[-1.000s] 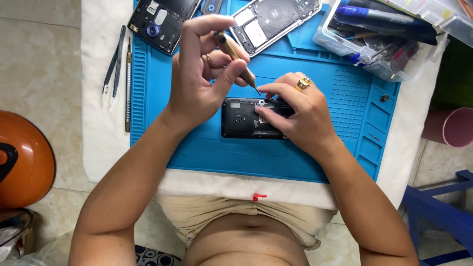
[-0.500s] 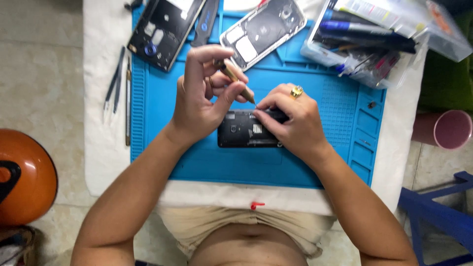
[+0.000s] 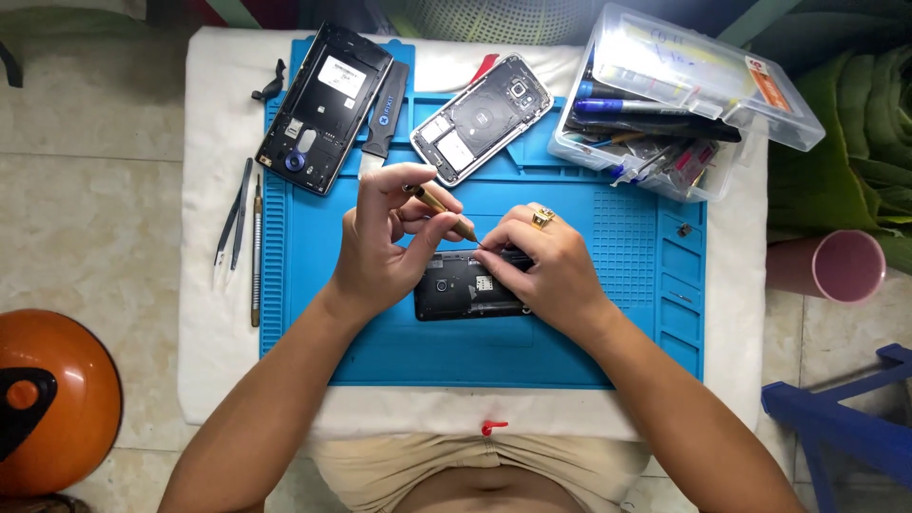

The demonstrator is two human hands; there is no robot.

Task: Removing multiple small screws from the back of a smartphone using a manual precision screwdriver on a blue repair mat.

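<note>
A black opened phone (image 3: 463, 286) lies on the blue work mat (image 3: 399, 342), inner side up. My left hand (image 3: 385, 242) pinches a small brass-handled screwdriver (image 3: 442, 210), tip pointing down at the phone's top edge. My right hand (image 3: 546, 266), with a gold ring on one finger, rests on the phone's right end and holds it down. The right part of the phone is hidden under that hand.
Two other opened phones (image 3: 325, 106) (image 3: 482, 117) and a black pry tool (image 3: 383, 112) lie at the mat's far edge. Tweezers and a thin tool (image 3: 242, 233) lie left. A clear plastic box of tools (image 3: 665, 104) stands far right. Pink cup (image 3: 841, 266), orange helmet (image 3: 57, 404), blue stool (image 3: 845, 427).
The head camera has tilted, so everything sits lower in view. Both hands stay on the phone; the screwdriver tip remains at its top edge.
</note>
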